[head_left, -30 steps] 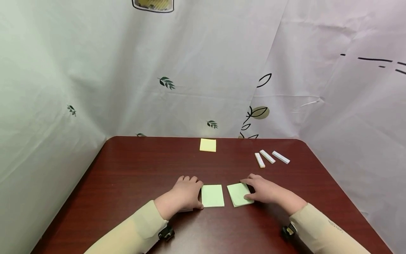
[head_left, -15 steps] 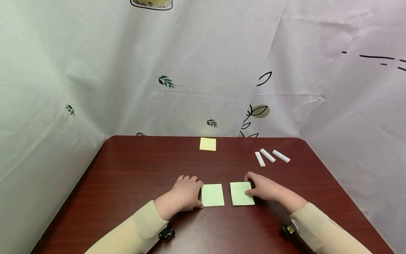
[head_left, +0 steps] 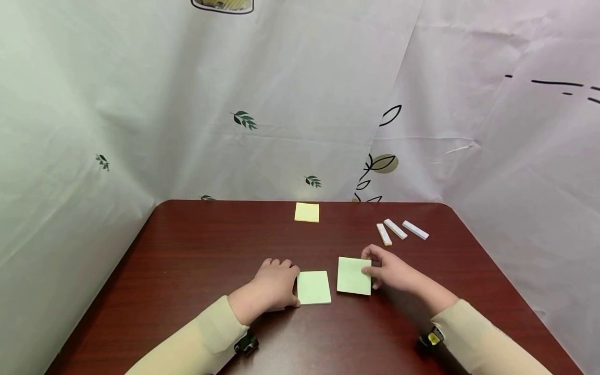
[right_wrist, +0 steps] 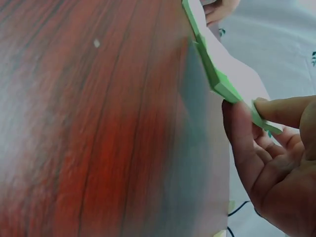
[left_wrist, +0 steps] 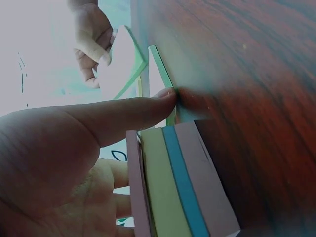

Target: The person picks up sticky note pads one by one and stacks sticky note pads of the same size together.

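Observation:
Two light green sticky note pads are near the middle of the table in the head view. My left hand (head_left: 275, 284) holds the left pad (head_left: 315, 287) at its left side, thumb (left_wrist: 165, 96) on the near edge. Under that palm stands a block of pink, yellow and blue layers (left_wrist: 177, 182), mostly hidden in the head view. My right hand (head_left: 394, 269) pinches the right green pad (head_left: 352, 276) by its right edge, thumb on top and fingers beneath. This pad tilts up off the table in the right wrist view, its layers (right_wrist: 224, 89) slightly fanned.
A yellow sticky note pad (head_left: 307, 212) lies at the table's far edge. Three narrow white bars (head_left: 395, 229) lie at the back right. The dark red table (head_left: 211, 239) is enclosed by pale printed cloth (head_left: 281, 104) behind and at the sides.
My right hand has straightened the right green pad, then raised it and moved it slightly away from me. My left hand and the left pad have stayed in place.

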{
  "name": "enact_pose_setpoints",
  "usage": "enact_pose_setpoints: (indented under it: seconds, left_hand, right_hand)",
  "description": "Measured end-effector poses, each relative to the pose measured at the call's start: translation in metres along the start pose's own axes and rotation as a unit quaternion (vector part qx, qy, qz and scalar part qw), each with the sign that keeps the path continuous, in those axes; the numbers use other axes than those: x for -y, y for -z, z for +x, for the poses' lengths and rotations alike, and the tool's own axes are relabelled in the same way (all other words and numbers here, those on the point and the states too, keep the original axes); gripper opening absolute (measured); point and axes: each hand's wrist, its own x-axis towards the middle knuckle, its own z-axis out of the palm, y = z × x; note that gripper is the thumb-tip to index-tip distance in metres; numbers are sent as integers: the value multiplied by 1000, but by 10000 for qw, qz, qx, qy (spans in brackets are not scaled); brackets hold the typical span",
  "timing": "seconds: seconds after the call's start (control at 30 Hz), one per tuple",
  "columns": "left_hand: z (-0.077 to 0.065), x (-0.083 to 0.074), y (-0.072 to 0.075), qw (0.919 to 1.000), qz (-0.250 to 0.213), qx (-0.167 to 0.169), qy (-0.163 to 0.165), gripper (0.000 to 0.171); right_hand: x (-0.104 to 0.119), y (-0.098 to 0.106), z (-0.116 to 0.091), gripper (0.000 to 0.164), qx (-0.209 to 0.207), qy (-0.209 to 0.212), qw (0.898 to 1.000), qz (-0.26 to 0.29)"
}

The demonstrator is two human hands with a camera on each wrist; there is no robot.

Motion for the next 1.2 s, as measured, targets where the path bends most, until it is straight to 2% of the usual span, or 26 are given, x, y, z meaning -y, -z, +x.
enact_pose_setpoints:
  seconds: [0.27, 0.8, 1.03, 1.2]
  left_hand:
    - [0, 0, -2, 10000, 44, 11, 54, 64]
    - [0, -2, -2, 9998, 165, -9, 69, 67]
    - [2, -3, -2, 9998, 153, -13, 98, 68]
    - [1, -1, -1, 9999, 132, -71, 77, 66]
  right_hand:
    - [8, -9, 12, 24, 38, -52, 9990, 451]
    - [22, -51, 38, 21, 763, -130, 9935, 836]
    - [24, -63, 43, 20, 864, -243, 9934, 708]
    - [27, -69, 45, 19, 685, -237, 9964, 447]
